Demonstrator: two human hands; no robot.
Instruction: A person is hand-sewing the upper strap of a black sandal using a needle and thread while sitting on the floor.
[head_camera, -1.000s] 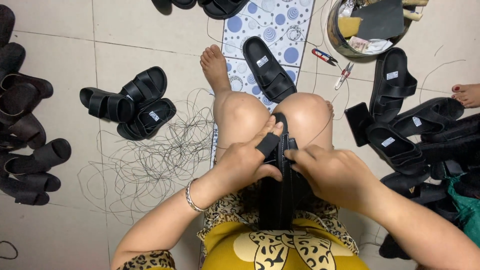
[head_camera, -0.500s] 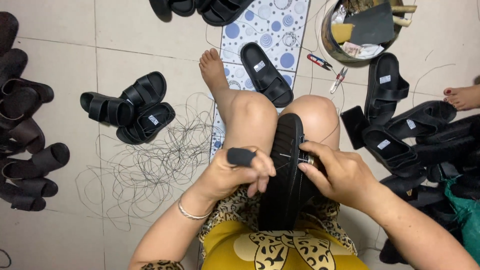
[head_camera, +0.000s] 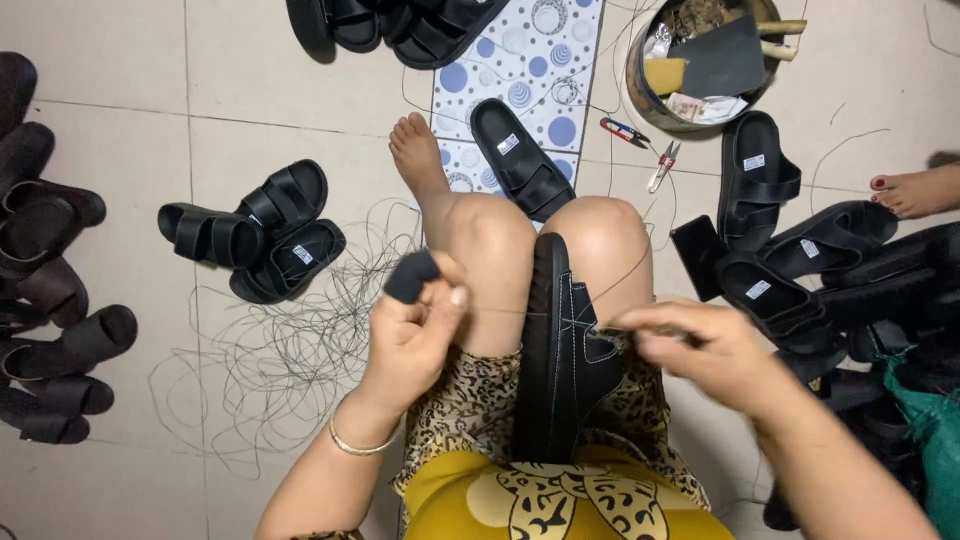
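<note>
While one black sandal (head_camera: 560, 360) stands wedged between the knees, left hand (head_camera: 410, 335) pinches thread (head_camera: 500, 311) and a black pad (head_camera: 411, 276); right hand (head_camera: 700, 350) clenched, contents blurred. Three sandals (head_camera: 265, 235) lie left; right pile cut off.

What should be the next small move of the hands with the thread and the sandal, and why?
Probably the right hand should draw the thread further out to tighten the stitch. The thread runs between the left hand and the black sandal clamped between the knees, white stitches already show on its strap, and the right hand seems to pinch something thin at the sandal's edge, too blurred to identify.
</note>
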